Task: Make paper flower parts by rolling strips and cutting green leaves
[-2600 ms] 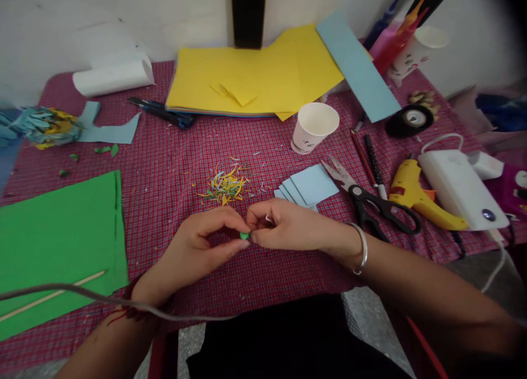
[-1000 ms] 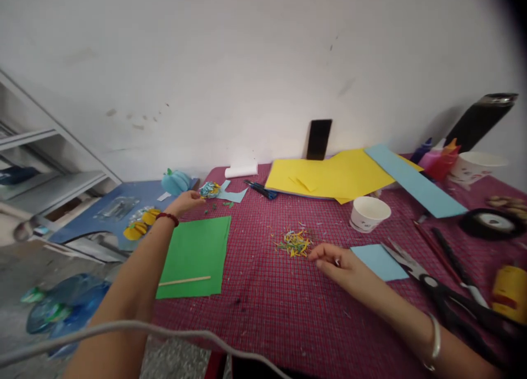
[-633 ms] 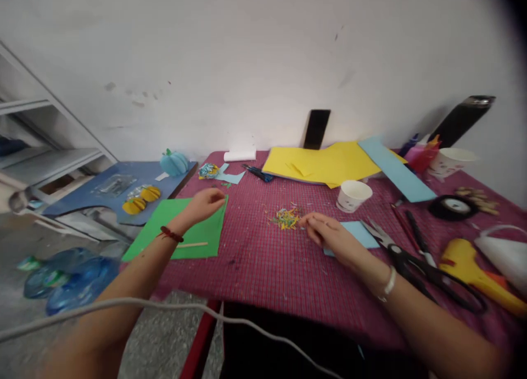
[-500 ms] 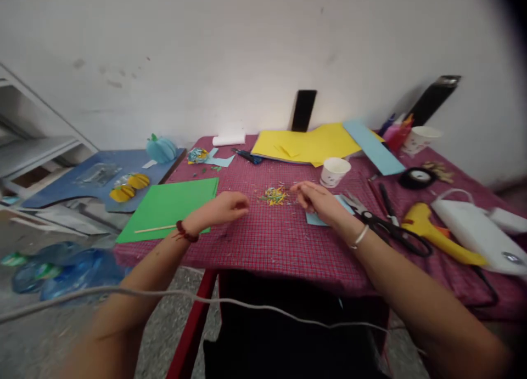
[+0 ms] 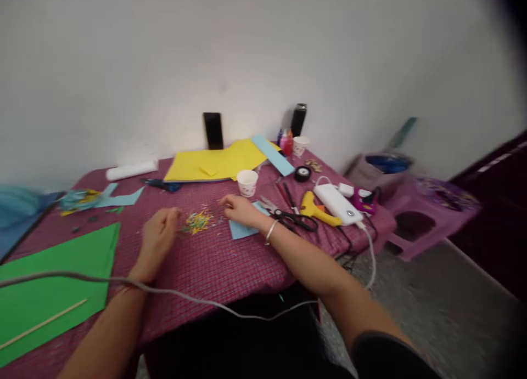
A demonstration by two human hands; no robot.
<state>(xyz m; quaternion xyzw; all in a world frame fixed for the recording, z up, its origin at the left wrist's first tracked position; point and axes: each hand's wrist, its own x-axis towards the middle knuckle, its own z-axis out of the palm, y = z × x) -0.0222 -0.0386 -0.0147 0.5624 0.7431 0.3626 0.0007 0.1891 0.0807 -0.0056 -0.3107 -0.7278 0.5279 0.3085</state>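
Note:
A small pile of yellow, green and pale paper scraps (image 5: 198,221) lies on the red checked tablecloth (image 5: 206,269) between my hands. My left hand (image 5: 160,237) is just left of the pile, its fingers curled together and blurred. On the right, my right hand (image 5: 242,211) rests over the edge of a light blue paper piece (image 5: 239,230), fingers bent inward toward the scraps. Whatever either hand holds, if anything, is too small or hidden. Right beside that forearm lie black-handled scissors (image 5: 294,219). Behind the right hand stands a white paper cup (image 5: 247,184).
Green sheets (image 5: 69,264) with a thin stick lie at left. Yellow sheets (image 5: 218,162) and a phone (image 5: 213,131) are at the back. A yellow glue gun (image 5: 317,210) and white power bank (image 5: 338,204) sit at right. A cable (image 5: 185,297) crosses low in front.
The view has swung right, bringing a pink stool into sight. My left hand has come closer to the scraps; my right hand stays at their right side, over the blue paper.

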